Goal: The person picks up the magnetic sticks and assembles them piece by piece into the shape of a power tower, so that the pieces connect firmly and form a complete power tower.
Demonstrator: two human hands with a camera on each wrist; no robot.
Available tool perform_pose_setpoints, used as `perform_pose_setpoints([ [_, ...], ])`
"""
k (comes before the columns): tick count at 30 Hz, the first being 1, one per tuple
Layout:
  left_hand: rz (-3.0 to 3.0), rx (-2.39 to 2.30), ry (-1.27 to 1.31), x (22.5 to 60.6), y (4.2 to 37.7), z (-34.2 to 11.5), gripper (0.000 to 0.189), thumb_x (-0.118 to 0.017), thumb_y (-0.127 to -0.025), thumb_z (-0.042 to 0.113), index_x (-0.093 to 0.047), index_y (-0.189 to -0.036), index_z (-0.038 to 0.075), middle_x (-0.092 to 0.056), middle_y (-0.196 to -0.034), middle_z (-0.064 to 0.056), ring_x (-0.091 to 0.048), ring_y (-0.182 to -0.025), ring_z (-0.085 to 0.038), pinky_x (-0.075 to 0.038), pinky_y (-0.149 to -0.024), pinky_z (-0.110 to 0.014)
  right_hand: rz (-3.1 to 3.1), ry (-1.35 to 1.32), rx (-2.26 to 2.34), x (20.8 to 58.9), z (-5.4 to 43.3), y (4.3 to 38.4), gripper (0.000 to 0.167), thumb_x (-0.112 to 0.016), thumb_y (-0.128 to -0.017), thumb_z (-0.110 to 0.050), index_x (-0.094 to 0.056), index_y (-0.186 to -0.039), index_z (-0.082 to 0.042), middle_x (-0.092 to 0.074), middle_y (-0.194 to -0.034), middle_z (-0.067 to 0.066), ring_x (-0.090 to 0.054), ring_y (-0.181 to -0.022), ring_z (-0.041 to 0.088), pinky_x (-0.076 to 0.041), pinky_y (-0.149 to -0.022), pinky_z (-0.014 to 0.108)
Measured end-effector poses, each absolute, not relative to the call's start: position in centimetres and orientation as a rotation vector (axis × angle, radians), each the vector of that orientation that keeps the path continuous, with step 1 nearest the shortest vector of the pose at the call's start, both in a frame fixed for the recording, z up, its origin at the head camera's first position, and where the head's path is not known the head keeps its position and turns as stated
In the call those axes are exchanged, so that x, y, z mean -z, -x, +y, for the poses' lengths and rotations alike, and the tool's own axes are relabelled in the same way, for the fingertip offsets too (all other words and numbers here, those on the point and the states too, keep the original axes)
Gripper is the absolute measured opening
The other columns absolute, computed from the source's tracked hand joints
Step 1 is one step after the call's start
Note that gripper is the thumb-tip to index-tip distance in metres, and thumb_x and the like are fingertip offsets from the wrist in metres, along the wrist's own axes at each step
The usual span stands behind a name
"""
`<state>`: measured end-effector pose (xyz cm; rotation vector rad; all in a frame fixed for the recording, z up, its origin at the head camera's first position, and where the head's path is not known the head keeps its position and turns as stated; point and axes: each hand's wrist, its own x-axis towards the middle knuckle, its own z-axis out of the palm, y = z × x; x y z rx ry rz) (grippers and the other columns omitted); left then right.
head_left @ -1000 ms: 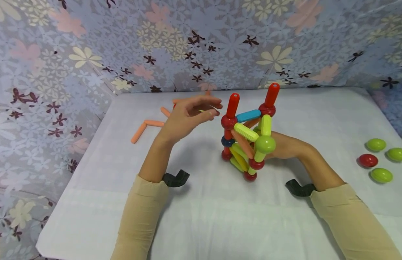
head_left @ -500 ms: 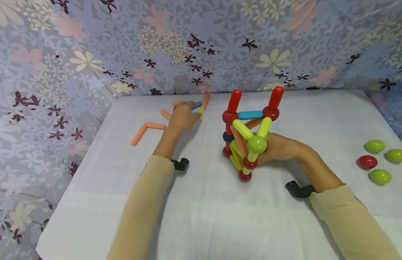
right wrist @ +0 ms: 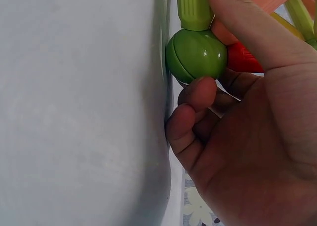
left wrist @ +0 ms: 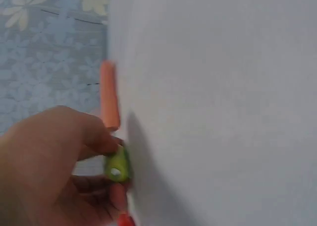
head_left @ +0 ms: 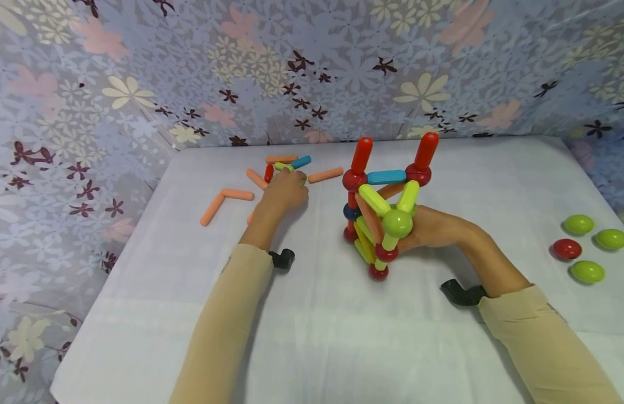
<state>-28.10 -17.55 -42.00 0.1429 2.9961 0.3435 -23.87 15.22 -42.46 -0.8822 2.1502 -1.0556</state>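
My left hand (head_left: 287, 191) is over the loose building rods at the far left of the table. In the left wrist view its thumb and fingers pinch a yellow-green rod (left wrist: 117, 169), whose end shows a pale dot. My right hand (head_left: 438, 227) grips the near right side of an upright frame of coloured rods and balls (head_left: 398, 223). Two red rods (head_left: 361, 155) point up from its top, joined by a blue rod (head_left: 386, 177). In the right wrist view, fingers curl beneath a green ball (right wrist: 197, 56) and the thumb lies across the rods.
Around my left hand lie several orange rods (head_left: 325, 175), a short red rod (head_left: 269, 173), a blue rod (head_left: 301, 161) and another yellow-green rod (head_left: 283, 166). At the right are three green balls (head_left: 587, 272) and a red ball (head_left: 567, 249). A flowered cloth (head_left: 312, 73) stands behind the table.
My left hand has moved from beside the frame to the loose rods and taken a yellow-green one. An orange rod there now lies turned. The frame has rotated slightly in my right hand.
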Motion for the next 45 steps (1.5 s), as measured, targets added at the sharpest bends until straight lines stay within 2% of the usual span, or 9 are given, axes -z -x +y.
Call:
perform_pose_setpoints([
  [8, 2.920, -1.344, -0.325, 36.0, 23.4, -16.1, 0.039, -0.054, -0.094, 0.019, -0.057, -0.133, 0.021, -0.058, -0.122, -0.004, -0.059, -0.082, -0.019, -0.050, -0.066, -0.035, 2.111, 0.935, 1.099, 42.8, 15.3, 23.9, 0.064, -0.085, -0.072, -0.030, -0.054, -0.127, -0.018, -0.060, -0.114, 0.000, -0.050, -0.110, 0.021, -0.043, -0.094, 0.044],
  [11, 2.764, -1.805, -0.648, 32.2, 20.0, -14.7, 0.038, -0.060, -0.094, 0.013, -0.059, -0.131, 0.018, -0.060, -0.115, -0.002, -0.062, -0.092, -0.015, -0.052, -0.076, -0.034, 2.033, 1.021, 1.167, 42.9, 14.9, 23.8, 0.067, -0.083, -0.077, -0.024, -0.050, -0.135, -0.021, -0.059, -0.122, -0.001, -0.050, -0.115, 0.020, -0.042, -0.096, 0.044],
  [14, 2.554, -2.060, -1.104, 29.6, 17.0, -12.5, 0.038, -0.062, -0.091, 0.001, -0.058, -0.129, 0.003, -0.060, -0.117, -0.009, -0.062, -0.098, -0.020, -0.053, -0.080, -0.037, 1.965, 1.088, 1.216, 42.9, 14.6, 23.8, 0.073, -0.080, -0.079, -0.018, -0.043, -0.142, -0.025, -0.054, -0.131, -0.003, -0.048, -0.121, 0.018, -0.041, -0.099, 0.042],
  [17, 2.385, -2.079, -1.427, 28.7, 14.9, -9.8, 0.037, -0.062, -0.089, -0.004, -0.056, -0.126, -0.006, -0.059, -0.118, -0.015, -0.060, -0.099, -0.021, -0.054, -0.077, -0.037, 1.977, 1.117, 1.219, 42.7, 14.7, 24.0, 0.071, -0.081, -0.078, -0.017, -0.044, -0.138, -0.022, -0.056, -0.127, -0.002, -0.050, -0.117, 0.018, -0.041, -0.099, 0.039],
  [20, 2.368, -1.925, -1.555, 28.8, 14.0, -7.8, 0.036, -0.063, -0.090, 0.000, -0.057, -0.126, -0.004, -0.060, -0.117, -0.011, -0.058, -0.098, -0.012, -0.052, -0.078, -0.031, 2.019, 1.117, 1.195, 42.6, 15.0, 24.0, 0.055, -0.083, -0.076, -0.020, -0.052, -0.122, -0.019, -0.062, -0.109, 0.000, -0.056, -0.103, 0.019, -0.045, -0.093, 0.037],
  [25, 2.466, -1.706, -1.616, 29.5, 13.9, -7.0, 0.035, -0.064, -0.091, 0.007, -0.060, -0.125, 0.003, -0.061, -0.117, -0.002, -0.054, -0.097, -0.004, -0.048, -0.077, -0.024, 2.017, 1.130, 1.197, 43.0, 15.1, 24.1, 0.051, -0.083, -0.076, -0.019, -0.055, -0.119, -0.018, -0.064, -0.106, 0.000, -0.060, -0.100, 0.020, -0.048, -0.090, 0.037],
  [31, 2.480, -1.665, -1.633, 29.5, 14.1, -7.4, 0.037, -0.064, -0.091, 0.009, -0.058, -0.127, 0.002, -0.059, -0.124, -0.004, -0.055, -0.099, -0.004, -0.047, -0.085, -0.026, 2.017, 1.088, 1.165, 42.9, 15.4, 24.0, 0.054, -0.081, -0.078, -0.020, -0.052, -0.123, -0.014, -0.065, -0.108, 0.000, -0.061, -0.101, 0.019, -0.046, -0.093, 0.038],
  [37, 2.732, -1.712, -1.549, 29.1, 13.9, -7.8, 0.044, -0.068, -0.089, 0.012, -0.052, -0.128, 0.001, -0.061, -0.106, -0.005, -0.056, -0.088, -0.007, -0.050, -0.070, -0.023, 2.010, 1.070, 1.176, 42.8, 15.2, 23.8, 0.056, -0.081, -0.078, -0.021, -0.053, -0.127, -0.017, -0.063, -0.112, 0.000, -0.057, -0.106, 0.019, -0.043, -0.097, 0.041],
  [45, 2.945, -1.805, -1.040, 30.9, 16.5, -8.6, 0.047, -0.067, -0.090, 0.019, -0.050, -0.131, 0.001, -0.058, -0.121, -0.007, -0.055, -0.106, -0.014, -0.049, -0.081, -0.026, 1.984, 1.087, 1.221, 43.0, 15.2, 23.7, 0.070, -0.079, -0.080, -0.018, -0.044, -0.140, -0.024, -0.055, -0.129, -0.002, -0.049, -0.120, 0.019, -0.037, -0.102, 0.047],
])
